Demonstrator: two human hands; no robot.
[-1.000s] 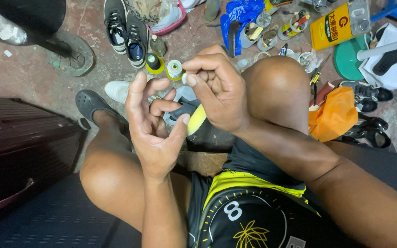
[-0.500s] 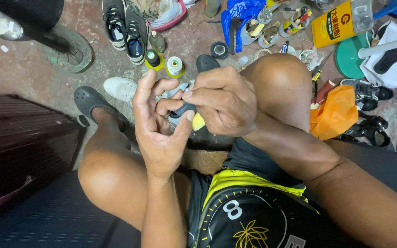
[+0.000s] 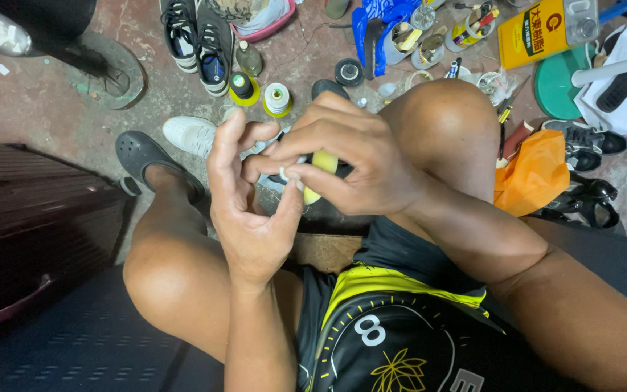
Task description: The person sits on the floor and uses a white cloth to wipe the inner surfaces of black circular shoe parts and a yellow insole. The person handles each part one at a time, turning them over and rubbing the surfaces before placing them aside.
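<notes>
Pinching a small yellow tool point(image 3: 318, 170), the right hand point(image 3: 350, 163) closed around it; left hand point(image 3: 244, 196) fingers curled loosely alongside. Seemingly light, rigid, best gripped mid-body.

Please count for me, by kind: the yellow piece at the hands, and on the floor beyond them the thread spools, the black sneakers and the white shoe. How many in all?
yellow piece: 1
thread spools: 2
black sneakers: 2
white shoe: 1
Total: 6
</notes>
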